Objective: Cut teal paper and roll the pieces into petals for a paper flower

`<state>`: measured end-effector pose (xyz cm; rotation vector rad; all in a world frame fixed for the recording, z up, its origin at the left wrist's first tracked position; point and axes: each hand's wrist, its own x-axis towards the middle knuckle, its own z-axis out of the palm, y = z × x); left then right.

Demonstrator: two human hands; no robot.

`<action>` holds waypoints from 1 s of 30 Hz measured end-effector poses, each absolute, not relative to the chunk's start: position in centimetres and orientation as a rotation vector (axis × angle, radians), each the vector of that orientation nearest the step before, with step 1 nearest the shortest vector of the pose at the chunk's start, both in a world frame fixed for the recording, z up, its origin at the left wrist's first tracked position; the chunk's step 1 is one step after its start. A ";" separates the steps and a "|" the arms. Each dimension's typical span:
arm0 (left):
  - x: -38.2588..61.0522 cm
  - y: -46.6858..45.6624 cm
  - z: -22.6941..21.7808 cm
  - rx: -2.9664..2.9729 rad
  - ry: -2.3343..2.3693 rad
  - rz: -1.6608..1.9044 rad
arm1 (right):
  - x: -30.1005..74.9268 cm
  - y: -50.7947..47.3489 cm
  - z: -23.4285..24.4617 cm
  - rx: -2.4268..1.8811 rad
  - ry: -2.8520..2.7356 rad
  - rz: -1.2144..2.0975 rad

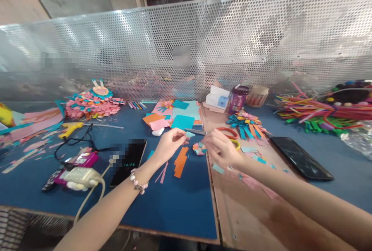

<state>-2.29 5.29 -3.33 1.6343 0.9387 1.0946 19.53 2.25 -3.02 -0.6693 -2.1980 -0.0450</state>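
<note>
Fingertips of my left hand [171,142] are pinching a pale-teal paper slip [190,134], long axis pointing sideways toward my right hand [221,148]. Right fingers curled; can't tell if they're grasping anything. Small paper flower [199,149] is sitting below, between hands, nearer the right. Scissors [200,131] are showing behind, partly hidden by my right hand.

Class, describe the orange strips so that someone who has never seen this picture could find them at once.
Start with the blue tabletop, left of its seam with the brown board. Just below the left hand lie the overlapping orange strips. They are wider than the pink strips to their left and, unlike the paper cluster above right, all one colour.
</note>
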 end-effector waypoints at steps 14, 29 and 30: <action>-2.6 5.9 -3.5 1.538 0.960 1.194 | 19.5 -6.4 -7.1 -1.296 -1.523 1.087; -3.6 7.4 -3.4 1.424 0.995 1.305 | 15.5 -1.7 -6.7 -1.084 -2.554 -0.145; -3.6 7.5 -3.4 1.420 0.994 1.310 | 16.0 -2.0 -6.7 -1.084 -2.582 -0.172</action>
